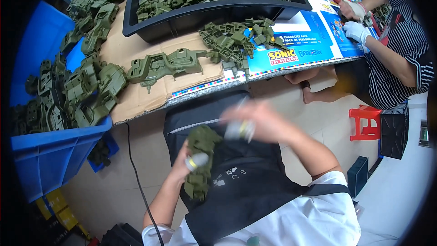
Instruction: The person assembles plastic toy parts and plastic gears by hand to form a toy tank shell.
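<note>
While clasping the olive-green moulded plastic part (200,155) low over the lap, keep the left hand (180,169) closed firmly round its lower half, taped finger across the front. Bring the right hand (261,123), blurred and curled about a small pale object (239,130), grip too smeared to tell, squarely to the part's upper end. Mind the grey table edge (227,84) just beyond, the blue plastic bin (50,155) at the left and the thin black cable (136,173) near the left forearm. Stay clear of the co-worker's white-gloved hands (357,29) far right. Use the open floor between lap and red plastic stool (366,120).
</note>
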